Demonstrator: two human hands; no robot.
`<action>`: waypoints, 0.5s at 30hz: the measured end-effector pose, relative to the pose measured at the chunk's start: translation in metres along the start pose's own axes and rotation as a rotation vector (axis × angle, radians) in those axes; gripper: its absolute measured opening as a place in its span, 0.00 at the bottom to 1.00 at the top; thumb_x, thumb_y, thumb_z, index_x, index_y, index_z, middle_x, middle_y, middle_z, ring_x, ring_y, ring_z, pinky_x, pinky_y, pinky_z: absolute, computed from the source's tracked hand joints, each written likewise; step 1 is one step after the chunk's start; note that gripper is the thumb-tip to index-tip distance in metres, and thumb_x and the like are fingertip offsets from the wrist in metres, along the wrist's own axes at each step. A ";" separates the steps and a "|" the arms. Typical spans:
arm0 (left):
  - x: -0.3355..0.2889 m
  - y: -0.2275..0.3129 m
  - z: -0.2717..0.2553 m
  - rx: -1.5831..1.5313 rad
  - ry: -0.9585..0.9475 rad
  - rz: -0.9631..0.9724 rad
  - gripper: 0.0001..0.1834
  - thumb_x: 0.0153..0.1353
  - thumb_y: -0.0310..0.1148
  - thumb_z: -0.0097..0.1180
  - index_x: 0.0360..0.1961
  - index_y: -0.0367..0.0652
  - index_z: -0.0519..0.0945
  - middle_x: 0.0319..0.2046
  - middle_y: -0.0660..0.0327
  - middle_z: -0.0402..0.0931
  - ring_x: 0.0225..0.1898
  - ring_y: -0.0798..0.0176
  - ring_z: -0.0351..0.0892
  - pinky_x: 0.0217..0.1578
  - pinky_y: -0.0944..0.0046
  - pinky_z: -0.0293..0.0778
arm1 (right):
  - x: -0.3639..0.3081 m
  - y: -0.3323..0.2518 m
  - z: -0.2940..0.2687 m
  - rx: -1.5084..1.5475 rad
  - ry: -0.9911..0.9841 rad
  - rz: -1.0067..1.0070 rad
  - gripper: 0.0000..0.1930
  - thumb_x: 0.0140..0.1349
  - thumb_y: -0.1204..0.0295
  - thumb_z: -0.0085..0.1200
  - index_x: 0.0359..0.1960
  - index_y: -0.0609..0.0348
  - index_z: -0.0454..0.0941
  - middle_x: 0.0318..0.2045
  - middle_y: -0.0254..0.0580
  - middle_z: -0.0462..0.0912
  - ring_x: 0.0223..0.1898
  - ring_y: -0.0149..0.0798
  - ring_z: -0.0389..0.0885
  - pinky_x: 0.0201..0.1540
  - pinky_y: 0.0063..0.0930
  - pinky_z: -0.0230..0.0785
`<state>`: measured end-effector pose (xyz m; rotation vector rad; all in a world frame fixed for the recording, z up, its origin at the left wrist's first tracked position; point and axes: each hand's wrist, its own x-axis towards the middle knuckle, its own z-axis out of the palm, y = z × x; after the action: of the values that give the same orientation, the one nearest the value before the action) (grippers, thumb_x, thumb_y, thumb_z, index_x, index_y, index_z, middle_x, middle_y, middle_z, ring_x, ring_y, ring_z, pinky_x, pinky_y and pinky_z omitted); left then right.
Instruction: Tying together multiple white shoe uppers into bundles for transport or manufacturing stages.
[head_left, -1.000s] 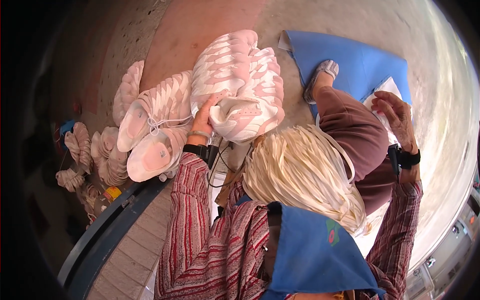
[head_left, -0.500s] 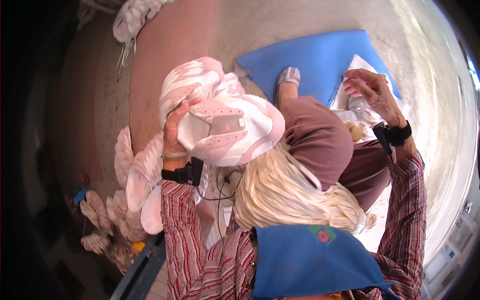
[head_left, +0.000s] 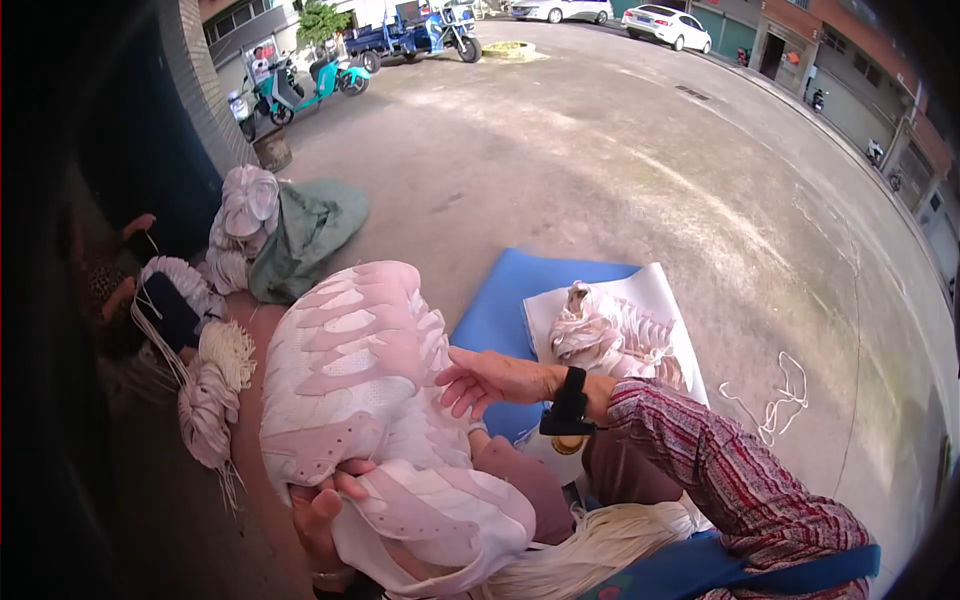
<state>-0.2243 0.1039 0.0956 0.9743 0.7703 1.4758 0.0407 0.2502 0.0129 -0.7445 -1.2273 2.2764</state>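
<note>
A thick stack of pink-and-white shoe uppers (head_left: 345, 350) fills the space in front of me, with rows of lace holes along the pink edges. My left hand (head_left: 322, 510) grips the near end of it, its fingers closed around the edge of an upper (head_left: 440, 505). Beside the stack's right flank is my right hand (head_left: 485, 382), fingers apart and holding nothing; whether the fingertips touch the fabric I cannot tell. A bundle of cream laces (head_left: 610, 540) lies across my lap, partly hidden by the uppers and my right sleeve.
More uppers (head_left: 610, 330) lie on a white sheet (head_left: 685, 335) over a blue mat (head_left: 500, 290). A loose lace (head_left: 785, 395) is on the concrete to the right. At left are bundled uppers (head_left: 215, 395), a green sack (head_left: 310, 235) and part of another person (head_left: 125, 290). Scooters and vehicles stand farther off.
The view has tilted up from my lap toward the yard. My right hand has come from the far right to the stack's side. My left hand still holds the uppers.
</note>
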 end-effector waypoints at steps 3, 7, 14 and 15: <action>0.009 0.022 0.030 0.071 -0.220 -0.117 0.12 0.51 0.31 0.61 0.34 0.33 0.80 0.29 0.54 0.82 0.43 0.55 0.79 0.51 0.56 0.72 | -0.015 -0.027 0.019 0.212 0.002 -0.187 0.39 0.64 0.39 0.41 0.63 0.62 0.60 0.53 0.44 0.75 0.50 0.36 0.77 0.50 0.31 0.73; 0.021 0.027 0.058 0.225 -0.380 -0.215 0.14 0.47 0.24 0.62 0.37 0.31 0.82 0.35 0.54 0.83 0.41 0.61 0.80 0.47 0.62 0.73 | -0.048 -0.039 0.023 0.478 0.012 -0.406 0.36 0.65 0.43 0.45 0.66 0.54 0.58 0.63 0.41 0.67 0.61 0.39 0.68 0.62 0.38 0.63; 0.044 0.030 0.088 0.521 -0.477 -0.096 0.19 0.45 0.22 0.68 0.41 0.32 0.81 0.40 0.57 0.81 0.44 0.64 0.78 0.45 0.64 0.74 | -0.076 -0.042 0.010 0.545 0.115 -0.638 0.31 0.63 0.60 0.54 0.63 0.63 0.61 0.58 0.49 0.72 0.58 0.44 0.73 0.62 0.39 0.65; 0.052 0.030 0.091 0.543 -0.444 -0.087 0.19 0.45 0.22 0.68 0.41 0.32 0.81 0.40 0.57 0.81 0.44 0.64 0.78 0.45 0.64 0.74 | -0.071 -0.047 0.004 0.528 0.139 -0.694 0.28 0.62 0.65 0.56 0.60 0.68 0.64 0.55 0.48 0.75 0.53 0.41 0.77 0.58 0.37 0.71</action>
<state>-0.1567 0.1456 0.1698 1.5900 0.8831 0.9296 0.0977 0.2277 0.0722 -0.2171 -0.6241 1.7922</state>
